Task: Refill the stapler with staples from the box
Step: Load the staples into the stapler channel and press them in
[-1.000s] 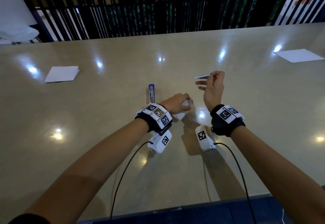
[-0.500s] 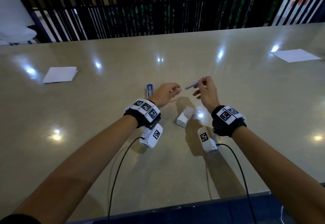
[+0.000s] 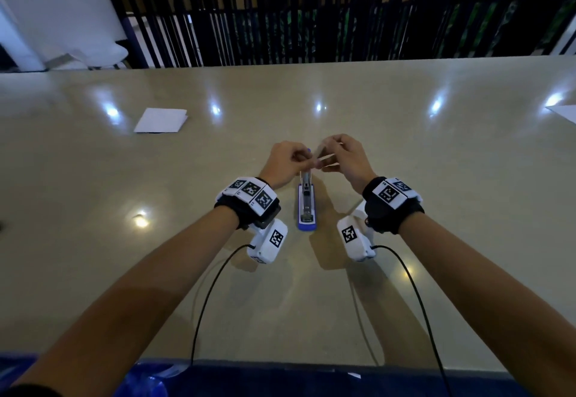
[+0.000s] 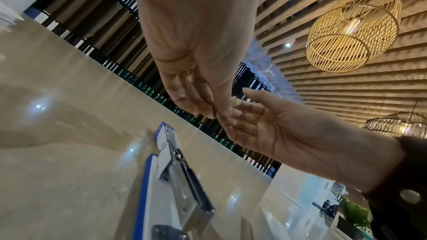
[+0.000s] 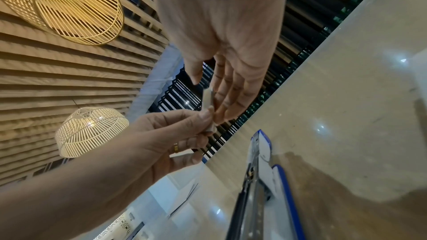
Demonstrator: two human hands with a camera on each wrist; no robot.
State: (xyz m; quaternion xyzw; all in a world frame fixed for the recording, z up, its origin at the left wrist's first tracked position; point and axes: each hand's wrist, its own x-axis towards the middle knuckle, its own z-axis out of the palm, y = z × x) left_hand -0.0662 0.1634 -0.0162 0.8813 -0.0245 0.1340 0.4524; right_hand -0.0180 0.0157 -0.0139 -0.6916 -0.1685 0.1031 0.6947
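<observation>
The blue and white stapler point(image 3: 307, 203) lies opened flat on the table between my wrists, its metal channel facing up point(image 4: 175, 176) point(image 5: 258, 180). Above its far end both hands meet on a thin pale staple strip point(image 3: 325, 156). My right hand point(image 3: 327, 151) pinches one end of the strip point(image 5: 209, 98) between thumb and fingers. My left hand point(image 3: 308, 163) pinches the other end point(image 4: 234, 101). The strip hangs clear of the stapler, not touching it. The staple box is not visible in any view.
A folded white paper point(image 3: 160, 120) lies at the far left of the beige table point(image 3: 436, 178), and another sheet point(image 3: 564, 113) sits at the right edge. Black cables run from both wrist cameras over the table's near edge.
My left hand left the white box and rose to meet the right hand. Both hands, with the strip, moved over the stapler, and the left hand now pinches the strip too.
</observation>
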